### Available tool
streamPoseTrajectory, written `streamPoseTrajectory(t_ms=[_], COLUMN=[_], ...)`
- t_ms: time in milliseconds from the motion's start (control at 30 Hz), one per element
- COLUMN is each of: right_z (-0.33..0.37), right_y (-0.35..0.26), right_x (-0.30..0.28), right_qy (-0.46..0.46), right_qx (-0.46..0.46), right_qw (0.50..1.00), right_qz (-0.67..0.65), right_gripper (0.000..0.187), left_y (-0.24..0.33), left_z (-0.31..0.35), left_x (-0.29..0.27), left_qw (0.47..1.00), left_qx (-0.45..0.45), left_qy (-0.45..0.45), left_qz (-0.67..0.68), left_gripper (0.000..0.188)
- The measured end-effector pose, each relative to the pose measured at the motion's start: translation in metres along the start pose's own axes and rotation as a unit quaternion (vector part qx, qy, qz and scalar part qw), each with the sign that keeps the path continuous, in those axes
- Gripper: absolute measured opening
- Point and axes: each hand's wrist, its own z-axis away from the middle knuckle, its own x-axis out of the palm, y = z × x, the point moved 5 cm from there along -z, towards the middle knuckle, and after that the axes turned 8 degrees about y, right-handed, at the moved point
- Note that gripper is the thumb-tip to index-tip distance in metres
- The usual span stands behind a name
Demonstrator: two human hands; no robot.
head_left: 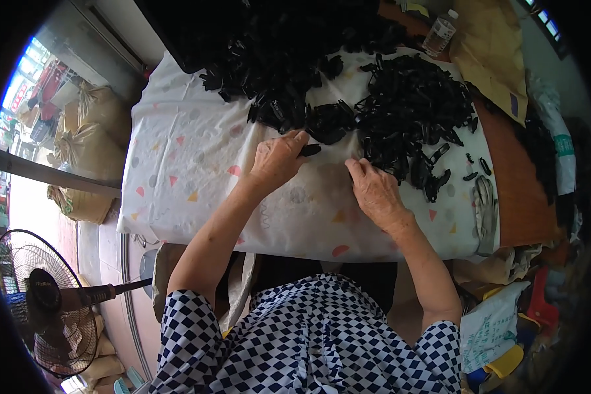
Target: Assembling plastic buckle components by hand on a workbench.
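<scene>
My left hand (279, 159) is closed on a small curved black plastic piece (310, 150) that sticks out past its fingers. To its right, my right hand (377, 194) has its fingers pinched together; a dark bit shows at the fingertips, too small to name. Just beyond my hands, a small cluster of black pieces (330, 123) lies on the patterned white tablecloth (197, 197). One big heap of similar black pieces (276, 65) spreads across the far side. A second heap (417, 98) lies to the right, its near end close to my right hand.
A clear plastic bottle (440, 33) and brown paper (489, 46) are at the far right. A light glove (484, 213) rests at the table's right edge. On the left stand a fan (46, 295) and stuffed sacks (92, 144). A printed plastic bag (492, 325) sits at lower right.
</scene>
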Motion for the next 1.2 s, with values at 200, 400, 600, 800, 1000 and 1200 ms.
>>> streamPoseTrajectory(t_ms=[200, 400, 600, 800, 1000, 1200], right_z=[0.001, 0.009, 0.016, 0.027, 0.038, 0.044], right_y=[-0.002, -0.03, -0.05, -0.057, -0.06, -0.059], right_x=[0.001, 0.027, 0.03, 0.028, 0.03, 0.034], right_qy=[0.049, -0.051, -0.09, -0.106, -0.139, -0.162], right_qx=[0.182, 0.365, 0.373, 0.382, 0.385, 0.398], right_qw=[0.88, 0.591, 0.519, 0.483, 0.495, 0.545], right_qz=[-0.436, -0.718, -0.764, -0.78, -0.767, -0.72], right_gripper=[0.02, 0.014, 0.015, 0.014, 0.012, 0.01], left_y=[0.004, 0.027, 0.036, 0.034, 0.039, 0.042], left_z=[0.044, 0.084, 0.107, 0.121, 0.126, 0.129], left_x=[0.003, -0.006, -0.012, -0.016, -0.017, -0.009], left_qw=[0.966, 0.73, 0.715, 0.857, 0.929, 0.943], left_qx=[-0.142, -0.296, -0.27, -0.235, -0.178, -0.169], left_qy=[-0.017, -0.084, -0.024, 0.042, 0.062, 0.032], left_qz=[0.214, 0.61, 0.644, 0.456, 0.319, 0.284], left_gripper=[0.027, 0.029, 0.037, 0.03, 0.027, 0.027])
